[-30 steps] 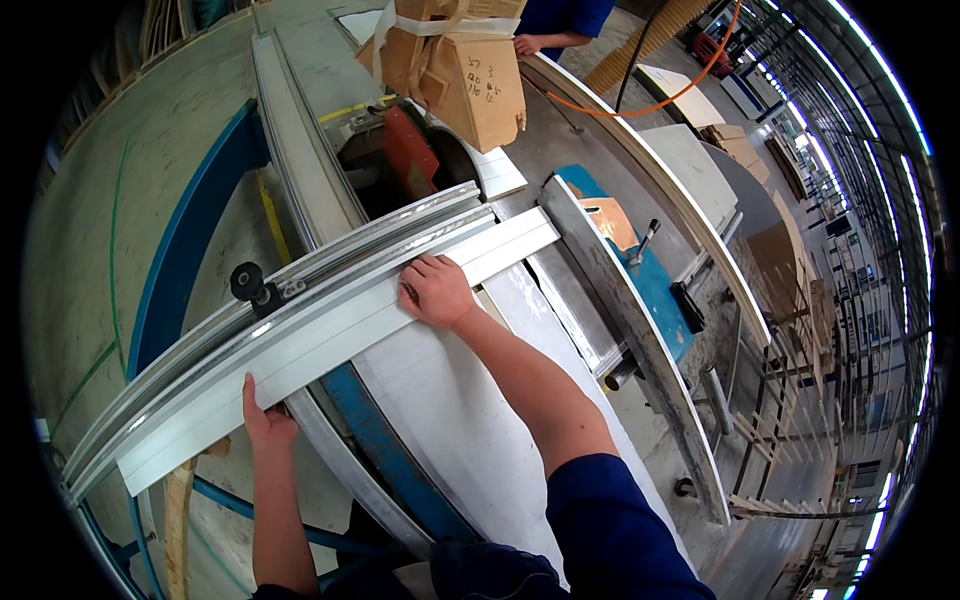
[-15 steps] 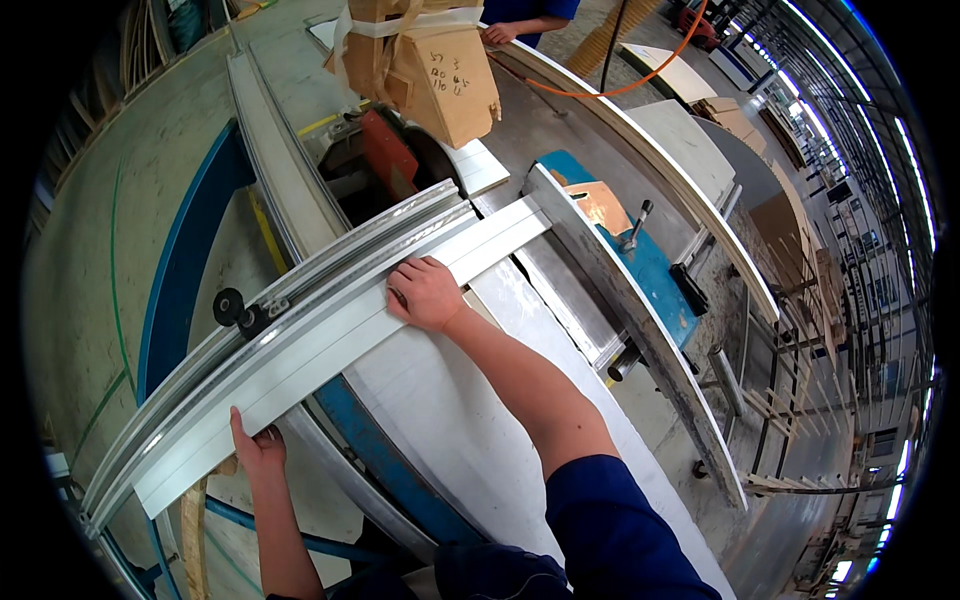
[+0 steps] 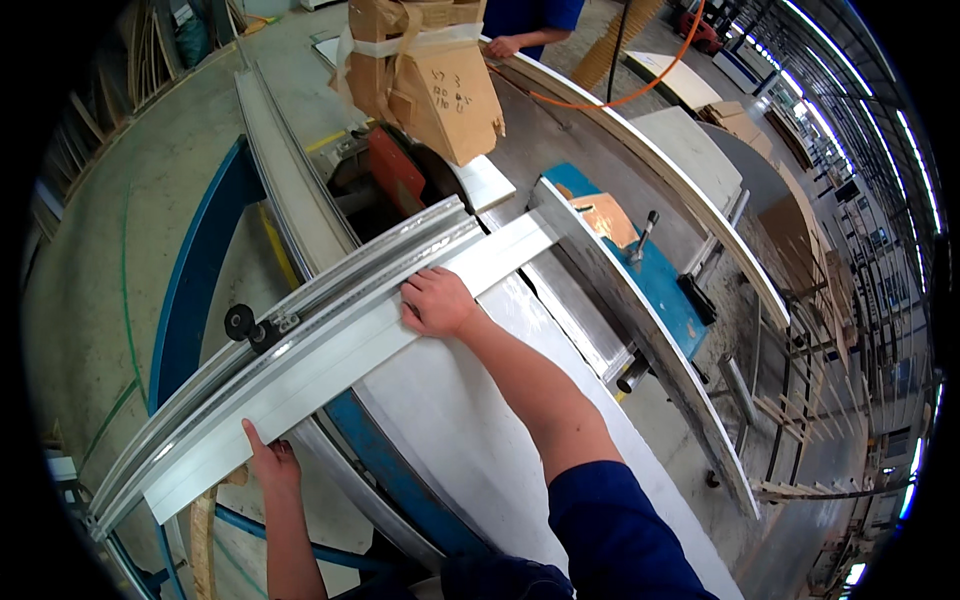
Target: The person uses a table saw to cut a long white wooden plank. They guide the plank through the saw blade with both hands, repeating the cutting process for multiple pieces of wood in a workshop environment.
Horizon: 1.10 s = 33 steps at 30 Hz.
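Note:
A long white board (image 3: pixel 330 368) lies slantwise along a ribbed aluminium fence (image 3: pixel 385 262) on a saw's table. Its far right end reaches the long grey guide rail (image 3: pixel 645 325). My left hand (image 3: pixel 272 465) grips the board's near edge close to its lower left end, thumb on top and fingers partly hidden underneath. Farther along, my right hand (image 3: pixel 440 302) bears on the board, its fingers curled toward the fence side and the fingertips partly out of sight.
Beyond the fence, a cardboard-covered hood (image 3: pixel 455 110) hangs above a red part (image 3: pixel 396 172) of the saw. A black knob (image 3: pixel 240 322) sticks out from the fence. A co-worker's hand (image 3: pixel 503 46) rests at the far edge. A blue plate (image 3: pixel 660 285) carries a lever.
The view has shifted slightly, so everything sits a little lower and more to the right. Both my hands keep their places on the board.

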### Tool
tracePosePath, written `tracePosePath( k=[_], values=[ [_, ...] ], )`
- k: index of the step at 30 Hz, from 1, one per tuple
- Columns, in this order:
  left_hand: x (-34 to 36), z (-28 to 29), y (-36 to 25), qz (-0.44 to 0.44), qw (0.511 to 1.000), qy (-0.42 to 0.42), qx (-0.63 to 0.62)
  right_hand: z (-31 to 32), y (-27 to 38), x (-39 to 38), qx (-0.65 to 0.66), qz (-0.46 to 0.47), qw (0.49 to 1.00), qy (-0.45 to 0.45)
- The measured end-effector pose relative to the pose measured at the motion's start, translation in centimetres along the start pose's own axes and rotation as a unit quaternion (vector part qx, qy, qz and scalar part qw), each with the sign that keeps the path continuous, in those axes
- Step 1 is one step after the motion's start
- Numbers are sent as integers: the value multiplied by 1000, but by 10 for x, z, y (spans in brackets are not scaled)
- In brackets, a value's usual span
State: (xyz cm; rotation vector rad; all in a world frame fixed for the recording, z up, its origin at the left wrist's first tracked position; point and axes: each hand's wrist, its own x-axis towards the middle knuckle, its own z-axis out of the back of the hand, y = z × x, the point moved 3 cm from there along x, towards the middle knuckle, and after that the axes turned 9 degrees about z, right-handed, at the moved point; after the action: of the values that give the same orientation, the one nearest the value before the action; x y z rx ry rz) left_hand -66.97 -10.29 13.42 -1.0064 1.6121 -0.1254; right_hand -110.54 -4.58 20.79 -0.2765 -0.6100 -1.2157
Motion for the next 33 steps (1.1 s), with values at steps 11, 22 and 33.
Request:
tracePosePath(
  k=[11, 22, 33],
  values=[
    [-120, -173, 3, -525, 660, 220, 490, 1, -7, 1, 20, -2, 998, -53],
    [-36, -310, 21, -554, 460, 6, 694, -13, -28, 5, 30, -14, 999, -36],
    [-2, -348, -4, -555, 475, -7, 683, -40, -63, 45, 26, -14, 999, -41]
  ],
)
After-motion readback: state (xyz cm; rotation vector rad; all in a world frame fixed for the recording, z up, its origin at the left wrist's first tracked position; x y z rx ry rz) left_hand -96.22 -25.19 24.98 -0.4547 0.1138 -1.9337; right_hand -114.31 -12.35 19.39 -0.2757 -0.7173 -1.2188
